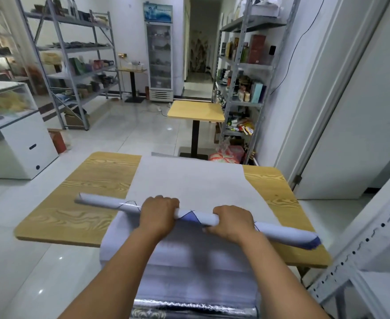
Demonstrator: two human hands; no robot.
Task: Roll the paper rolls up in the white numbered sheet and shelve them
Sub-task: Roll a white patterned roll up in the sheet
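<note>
L hand: left hand [159, 214], fingers curled over top of the long white paper roll with blue diamond print [196, 217], gripping it just left of its middle.
R hand: right hand [233, 221] wrapped round the same roll, thumb on near side, just right of middle; short gap btwn hands.
Roll: lies slanted across the counter on top of the sheet; left end over bare wood toward left edge, blue-tipped right end close to near-right corner.
Sheet: wide white paper sheet [189, 180], flat down counter's middle from far edge, hanging over near edge; print too blurred to read.
Counter: yellow wood-grain counter [93, 203], bare strips at left & right edges.
Below near edge: crinkled silver foil roll [189, 307], partly cut off by the frame.
Beyond: small yellow-topped table [196, 110] on the floor; grey metal shelf rack [242, 65] w/ boxes to the right.
</note>
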